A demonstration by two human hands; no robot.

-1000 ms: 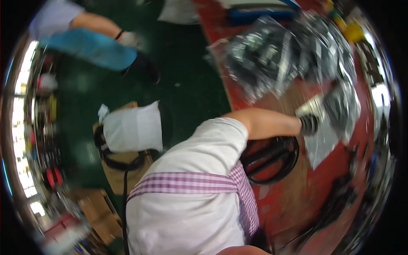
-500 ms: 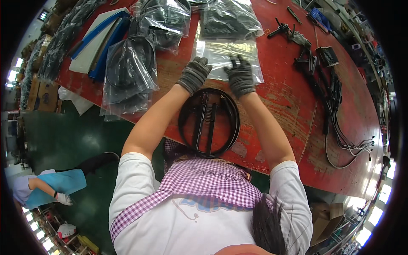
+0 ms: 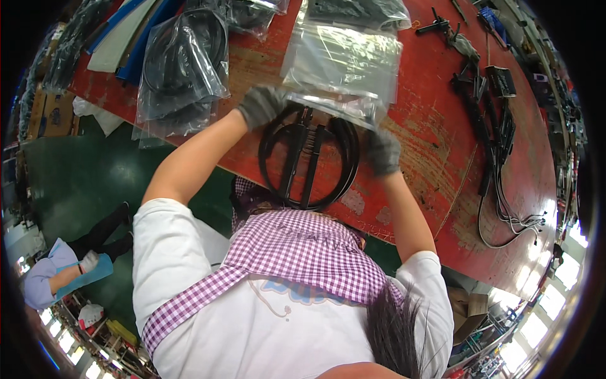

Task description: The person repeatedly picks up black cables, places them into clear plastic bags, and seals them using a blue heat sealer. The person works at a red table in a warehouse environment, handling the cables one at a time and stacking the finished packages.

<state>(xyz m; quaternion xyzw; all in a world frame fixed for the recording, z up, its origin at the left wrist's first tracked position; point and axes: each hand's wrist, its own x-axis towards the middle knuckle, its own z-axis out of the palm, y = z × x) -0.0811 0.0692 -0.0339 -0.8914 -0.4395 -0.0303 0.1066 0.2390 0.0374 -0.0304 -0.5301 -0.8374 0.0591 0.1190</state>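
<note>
My gloved left hand (image 3: 261, 107) is closed on the left corner of a clear plastic bag (image 3: 344, 106), and my gloved right hand (image 3: 383, 152), slightly blurred, grips its right corner. The bag's near edge is stretched between them, raised above the table. Right under and in front of this edge lies a black ring-shaped coil (image 3: 355, 165) at the table's near edge. Inside the coil are two black bars (image 3: 310, 165) and what looks like a spring. Beyond the held bag, a stack of flat clear bags (image 3: 363, 54) rests on the red table.
Filled clear bags with black coils (image 3: 184, 60) lie at the left, beside blue and white panels (image 3: 129, 38). Black parts with cables (image 3: 495, 136) are on the red table (image 3: 435, 145) to the right. A co-worker (image 3: 60, 271) is on the green floor, lower left.
Both hands have drawn back toward me and apart, pulling a clear bag's near edge off the stack and over the coil's far side. The view has shifted slightly.
</note>
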